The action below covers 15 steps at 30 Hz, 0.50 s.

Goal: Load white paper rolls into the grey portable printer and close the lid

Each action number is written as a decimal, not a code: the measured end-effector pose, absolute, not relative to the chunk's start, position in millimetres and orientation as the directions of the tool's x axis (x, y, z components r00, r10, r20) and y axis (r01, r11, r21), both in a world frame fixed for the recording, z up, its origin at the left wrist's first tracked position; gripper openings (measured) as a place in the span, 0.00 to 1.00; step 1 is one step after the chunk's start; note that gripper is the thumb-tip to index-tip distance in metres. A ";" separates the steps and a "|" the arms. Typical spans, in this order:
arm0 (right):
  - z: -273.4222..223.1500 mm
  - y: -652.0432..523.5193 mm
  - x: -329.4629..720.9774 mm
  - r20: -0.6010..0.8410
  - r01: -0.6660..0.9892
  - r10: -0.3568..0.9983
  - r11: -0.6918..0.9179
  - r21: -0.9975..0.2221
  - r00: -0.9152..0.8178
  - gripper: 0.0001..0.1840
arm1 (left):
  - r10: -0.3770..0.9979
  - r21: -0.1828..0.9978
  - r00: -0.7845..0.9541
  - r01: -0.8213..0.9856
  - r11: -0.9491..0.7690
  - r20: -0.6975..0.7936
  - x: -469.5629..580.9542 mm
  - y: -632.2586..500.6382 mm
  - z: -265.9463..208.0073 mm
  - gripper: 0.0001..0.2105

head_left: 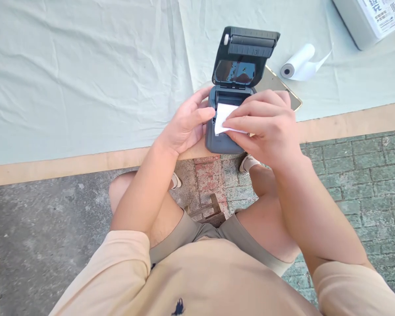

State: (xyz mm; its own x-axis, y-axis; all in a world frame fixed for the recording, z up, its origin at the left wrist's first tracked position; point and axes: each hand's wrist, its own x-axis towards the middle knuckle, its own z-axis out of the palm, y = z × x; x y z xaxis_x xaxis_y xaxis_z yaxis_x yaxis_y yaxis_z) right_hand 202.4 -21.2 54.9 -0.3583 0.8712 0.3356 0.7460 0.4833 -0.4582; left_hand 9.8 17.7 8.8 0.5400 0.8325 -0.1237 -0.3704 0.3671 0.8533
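1. Table (52,169): carries all the items listed below. A pale cloth (102,74) covers it up to a bare tan strip along the near edge.
2. Container (360,19): grey, with a printed label; located well back from the near edge, to the right, and partly out of view.
3. Printer (232,90): dark, lid raised, base at the near edge of the table between the two hands. Whether the base rests on the table or is held just above it cannot be determined.
4. Right hand (273,123): thumb and fingers pinched on the paper; the hand extends over the right side of the base and obstructs the view of that part of the compartment.
5. Left hand (189,123): partly curled against the left side of the base, thumb at its upper rim; fingers partly hidden.
6. Flat panel (279,87): gold-rimmed, lying behind the right hand, partly covered by the hand and the lid.
7. Paper roll (298,61): on its side beyond the panel, loose end trailing to the right.
8. Paper (224,115): white, over the open compartment, just beside the left thumb.
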 end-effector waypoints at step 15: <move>58.7 -0.8 210.1 0.430 0.268 0.903 0.413 -0.870 0.005 0.29 | 0.784 0.950 0.617 -0.202 0.238 -0.065 6.5 17.0 7.3 0.69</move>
State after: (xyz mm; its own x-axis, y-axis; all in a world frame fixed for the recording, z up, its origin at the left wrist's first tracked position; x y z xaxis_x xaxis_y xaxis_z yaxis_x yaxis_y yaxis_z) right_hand 210.1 -0.8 58.7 0.0055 0.9028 0.4300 0.2684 0.4129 -0.8703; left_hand 6.5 17.0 7.3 0.6168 0.7844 -0.0654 -0.2022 0.2383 0.9499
